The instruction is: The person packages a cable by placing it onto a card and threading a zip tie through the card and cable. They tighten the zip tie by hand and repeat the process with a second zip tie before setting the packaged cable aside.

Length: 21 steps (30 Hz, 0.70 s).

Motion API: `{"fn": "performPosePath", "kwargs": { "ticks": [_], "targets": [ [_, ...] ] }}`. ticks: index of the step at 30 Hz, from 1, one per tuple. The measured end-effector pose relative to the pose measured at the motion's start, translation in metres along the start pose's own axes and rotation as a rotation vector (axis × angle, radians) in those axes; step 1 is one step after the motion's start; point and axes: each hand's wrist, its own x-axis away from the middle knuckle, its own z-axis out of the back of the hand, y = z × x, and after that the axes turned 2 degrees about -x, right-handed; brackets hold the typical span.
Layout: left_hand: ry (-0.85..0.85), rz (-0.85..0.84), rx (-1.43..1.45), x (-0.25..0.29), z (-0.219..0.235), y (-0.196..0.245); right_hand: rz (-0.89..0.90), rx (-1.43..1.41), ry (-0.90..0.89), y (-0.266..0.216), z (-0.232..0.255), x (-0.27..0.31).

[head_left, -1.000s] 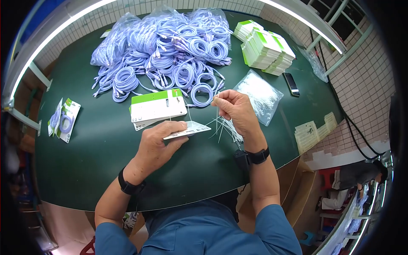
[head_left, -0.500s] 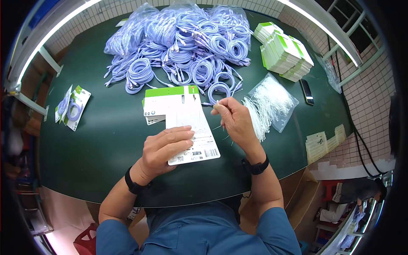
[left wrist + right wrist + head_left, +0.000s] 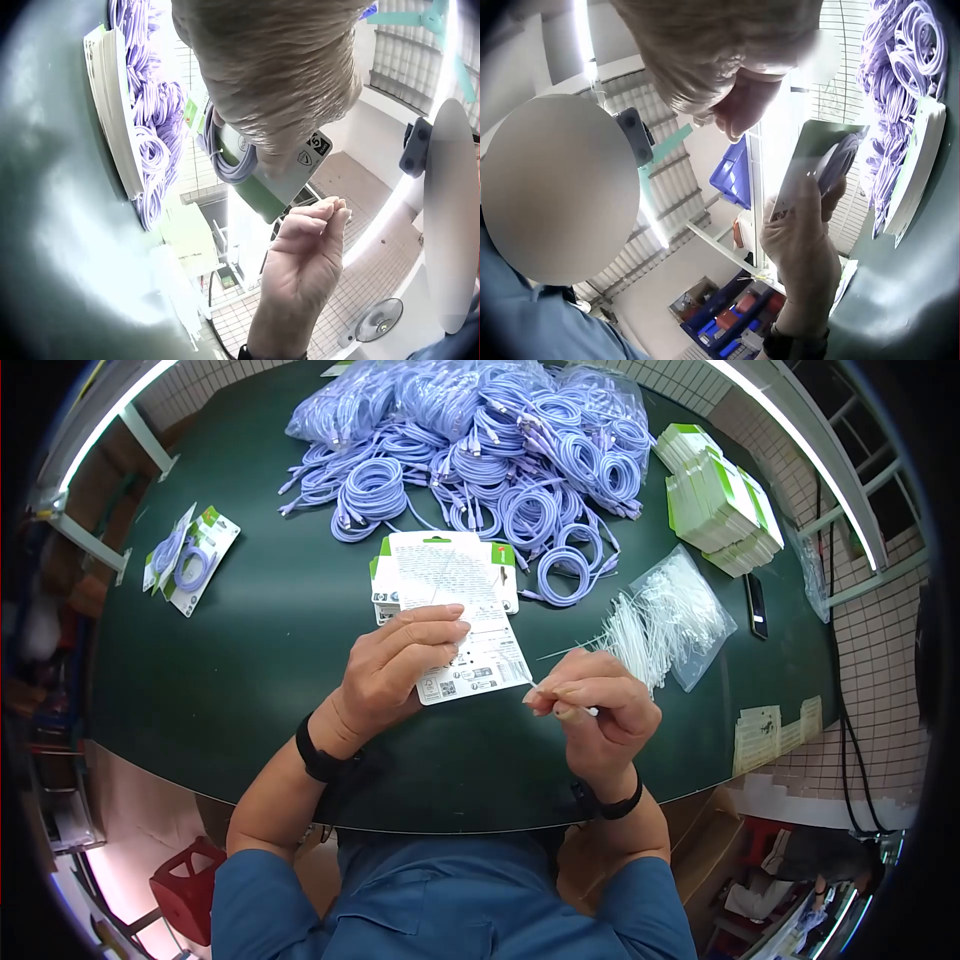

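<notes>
My left hand (image 3: pixel 400 660) grips a white printed packaging card (image 3: pixel 470 650) with its back facing up. A coiled lilac cable (image 3: pixel 234 171) lies against the card's other face in the left wrist view, under the left fingers. By the card's lower right corner, my right hand (image 3: pixel 605 710) pinches a thin white cable tie (image 3: pixel 533 683) between thumb and fingertips. Beneath the held card, a stack of green-and-white cards (image 3: pixel 505 575) lies on the table.
Many coiled lilac cables (image 3: pixel 480 460) are heaped at the back. White cable ties (image 3: pixel 640 635) spill from a clear bag (image 3: pixel 710 660) at right. Card stacks (image 3: pixel 715 500) and a phone (image 3: pixel 756 605) lie beyond. Carded cables (image 3: pixel 205 565) rest at left.
The held card has turned from nearly edge-on to its printed back facing up. My right hand has come down from above right to the card's lower right corner. The head view has shifted.
</notes>
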Motion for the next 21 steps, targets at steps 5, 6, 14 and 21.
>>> {"fn": "performPosePath", "kwargs": {
  "ticks": [5, 6, 14, 21],
  "targets": [
    [0.011, 0.019, 0.008, 0.0005, 0.0012, -0.0012, -0.058, 0.027, -0.054, 0.0038, -0.0068, 0.0016],
    [0.007, 0.015, 0.007, 0.0003, 0.0016, -0.0012, -0.079, 0.023, -0.063, 0.0037, -0.0066, 0.0018],
    [-0.025, -0.017, -0.024, 0.0018, 0.0029, -0.0031, -0.165, 0.014, -0.055, 0.0055, -0.0083, 0.0038],
    [-0.023, -0.024, -0.017, 0.0018, 0.0018, -0.0013, -0.212, 0.042, -0.059, 0.0078, -0.0103, 0.0045]
  ]
}}
